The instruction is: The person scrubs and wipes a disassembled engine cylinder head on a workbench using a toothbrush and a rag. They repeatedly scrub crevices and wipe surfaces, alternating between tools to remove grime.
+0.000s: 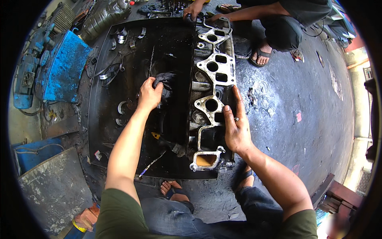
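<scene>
- The left hand (149,95) was clenched around a dark rag (166,85), pressed onto the black, oily face of the engine block (167,59) near the middle of the frame.
- The right hand (235,127) lay flat with its fingers (238,101) released and spread, resting on the right edge of the silver manifold (213,85), which ran down the block's right side from upper centre to lower centre.
- By the look of it, the step in hand was wiping the block's flat face clean while the other hand steadied the casting.
- The next move seemed to call for firm pressure with the rag across the remaining grime, with the right hand holding its brace so the block did not shift.
- Curved bearing shells (121,107) lay loose on the dark metal tray (99,79) at centre left, and a blue machine housing (61,67) sat at upper left.
- Another person's hand (193,10) reached to the block's far end at the top of the frame; that person was cut off by the rim.
- The rag hid whatever lay under it, and the left fingertips were buried in the cloth.
- The block's surface was so dark that its bores and recesses could hardly be made out.
- A small yellow-tipped tool (157,136) in the lower centre was too shadowed to identify.
</scene>
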Demonstrator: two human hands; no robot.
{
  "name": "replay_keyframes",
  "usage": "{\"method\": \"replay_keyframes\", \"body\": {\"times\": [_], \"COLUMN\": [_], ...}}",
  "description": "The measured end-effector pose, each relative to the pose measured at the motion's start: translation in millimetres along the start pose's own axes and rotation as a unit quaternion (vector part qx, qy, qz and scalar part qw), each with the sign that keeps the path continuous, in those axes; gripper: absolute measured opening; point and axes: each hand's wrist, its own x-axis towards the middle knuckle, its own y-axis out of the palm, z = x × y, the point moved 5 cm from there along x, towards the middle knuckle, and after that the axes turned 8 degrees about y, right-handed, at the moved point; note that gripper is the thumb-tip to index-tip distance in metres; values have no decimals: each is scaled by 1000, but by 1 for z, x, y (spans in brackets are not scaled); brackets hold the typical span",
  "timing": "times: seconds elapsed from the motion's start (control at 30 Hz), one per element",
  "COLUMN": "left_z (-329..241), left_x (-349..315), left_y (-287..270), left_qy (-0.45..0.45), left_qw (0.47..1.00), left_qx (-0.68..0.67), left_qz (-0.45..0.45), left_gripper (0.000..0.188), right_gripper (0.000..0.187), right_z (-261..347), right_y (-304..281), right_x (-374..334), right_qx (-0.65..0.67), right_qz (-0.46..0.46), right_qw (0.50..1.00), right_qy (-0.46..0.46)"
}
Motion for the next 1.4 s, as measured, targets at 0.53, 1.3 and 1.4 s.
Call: {"method": "replay_keyframes", "body": {"times": [0.53, 1.3, 1.4], "left_z": [-177, -187, -190], "left_x": [7, -3, -8], "left_y": [-26, -24, -17], "left_qy": [87, -4, -46], "left_qw": [989, 987, 982], "left_qx": [-51, -83, -68], "left_qz": [104, 137, 168], "left_gripper": [44, 41, 60], "right_gripper": [65, 73, 73], "right_z": [-5, -17, -18], "right_y": [1, 8, 9], "right_x": [1, 3, 3], "right_qx": [11, 81, 81], "right_qz": [21, 37, 29], "right_qw": [1000, 995, 995], "right_qy": [9, -37, -41]}}
